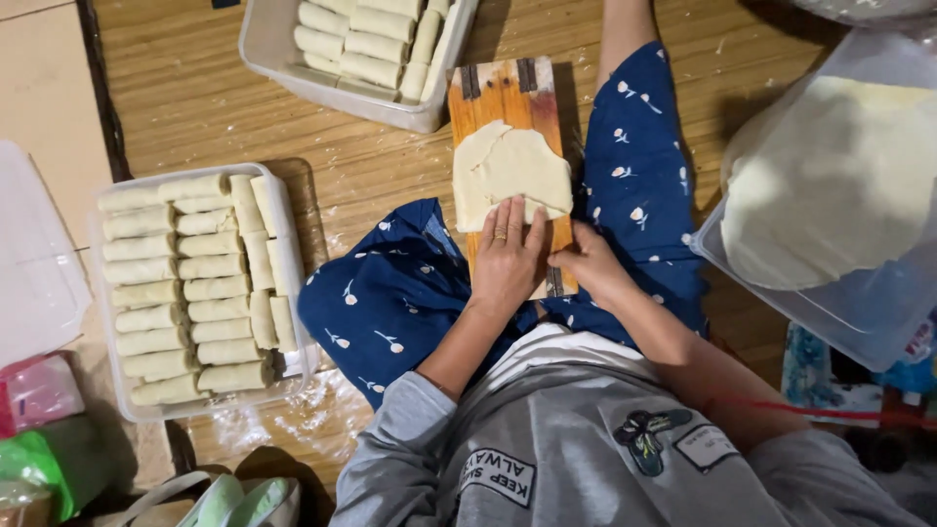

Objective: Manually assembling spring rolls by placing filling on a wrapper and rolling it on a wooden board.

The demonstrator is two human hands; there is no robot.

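Note:
A thin pale dough wrapper (510, 168) lies on a small orange wooden board (505, 93) resting over my legs in blue flowered trousers. My left hand (508, 256), with a ring on one finger, presses flat on the wrapper's near edge, fingers together. My right hand (584, 262) sits beside it at the board's right near corner, fingers pinching the wrapper's edge.
A clear tray (295, 239) of several finished pale rolls stands at the left; a second tray (262, 44) with rolls sits at the top. A big clear container (859, 312) holding a stack of wrappers (839, 176) is at the right. Bags lie bottom left.

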